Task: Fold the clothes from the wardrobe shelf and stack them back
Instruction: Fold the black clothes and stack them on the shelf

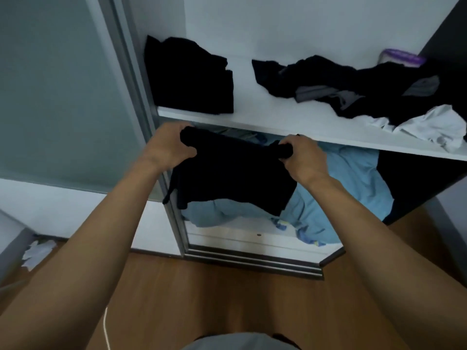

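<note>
I hold a black garment in the air just below the front edge of the white wardrobe shelf. My left hand grips its upper left corner and my right hand grips its upper right corner, so the cloth hangs down between them with a cord dangling at its left side. On the shelf's left end lies a stack of folded black clothes. A loose heap of black and grey clothes with a white garment covers the shelf's right end.
Below the shelf a crumpled light blue fabric fills the lower compartment. A purple-rimmed container stands at the shelf's back right. A sliding door frame runs along the left. Wood floor lies below, with white crumpled paper at the far left.
</note>
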Motion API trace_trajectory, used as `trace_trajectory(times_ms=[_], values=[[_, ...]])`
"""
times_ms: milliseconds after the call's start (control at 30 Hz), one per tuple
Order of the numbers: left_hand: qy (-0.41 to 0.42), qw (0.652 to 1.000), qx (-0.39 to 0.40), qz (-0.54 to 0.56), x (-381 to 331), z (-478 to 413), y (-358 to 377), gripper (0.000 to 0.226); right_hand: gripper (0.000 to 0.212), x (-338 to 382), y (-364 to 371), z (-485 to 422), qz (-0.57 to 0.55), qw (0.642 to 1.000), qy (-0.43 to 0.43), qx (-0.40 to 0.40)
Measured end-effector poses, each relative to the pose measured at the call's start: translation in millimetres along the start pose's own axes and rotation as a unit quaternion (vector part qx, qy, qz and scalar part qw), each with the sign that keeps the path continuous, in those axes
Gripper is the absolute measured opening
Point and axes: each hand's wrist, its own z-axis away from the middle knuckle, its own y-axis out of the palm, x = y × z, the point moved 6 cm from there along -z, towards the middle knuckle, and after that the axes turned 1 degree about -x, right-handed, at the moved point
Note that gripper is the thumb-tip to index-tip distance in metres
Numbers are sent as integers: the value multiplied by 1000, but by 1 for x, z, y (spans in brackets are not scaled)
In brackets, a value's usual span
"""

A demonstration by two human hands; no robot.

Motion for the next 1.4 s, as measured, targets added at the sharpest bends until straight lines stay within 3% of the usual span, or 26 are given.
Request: trace_trajectory(times_ms=[167,267,367,400,433,533,567,667,733,767,800,867,900,933,1000,1033,1133,1200,1300,1400], values=[[73,975,-176,-118,-33,-20,-61,32,28,28,-54,-50,-3,989,-23,-149],[68,967,-220,-105,-42,-35,-82,37,27,45,-74,-90,-48,979,-20,-197],[36,982,-184,-12,-51,-57,-90,18,11,62,-76,-133,-262,951,18,-163],[33,984,-165,56,-56,-63,-91,5,9,69,-74,-148,-344,927,32,-147],[33,979,-154,130,-62,-68,-91,6,7,77,-73,-163,-408,902,44,-133],[43,924,-203,321,-84,-85,-106,12,11,111,-75,-221,-556,827,43,-63],[73,906,-260,327,-93,-92,-118,10,15,126,-78,-244,-609,792,26,-32],[200,858,-428,199,-128,-104,-159,16,28,173,-101,-310,-747,663,-43,13],[249,845,-462,107,-146,-115,-168,22,33,194,-107,-349,-780,622,-65,24],[252,846,-466,59,-150,-120,-165,26,34,199,-102,-367,-762,642,-74,31],[244,851,-465,5,-150,-127,-157,31,33,199,-93,-385,-709,699,-87,35],[168,879,-425,-139,-135,-144,-128,37,36,189,-59,-411,-513,847,-128,58],[89,906,-356,-214,-117,-156,-111,39,41,179,-34,-422,-419,894,-145,73],[-4,927,-252,-277,-92,-168,-93,44,46,166,-10,-432,-356,918,-146,91],[-155,931,-72,-323,-50,-178,-60,62,46,147,29,-439,-313,936,-126,100],[-175,923,-75,-334,-43,-181,-56,68,41,148,42,-438,-314,935,-134,98],[-104,886,-252,-375,-61,-208,-62,65,31,185,75,-422,-309,904,-254,150],[-118,902,-195,-368,-50,-230,-48,66,42,206,111,-402,-226,883,-339,234],[-202,908,-97,-354,-5,-234,-17,57,51,206,155,-390,-62,886,-364,281],[-221,908,-110,-338,6,-236,-20,51,49,200,152,-396,-112,864,-370,322]])
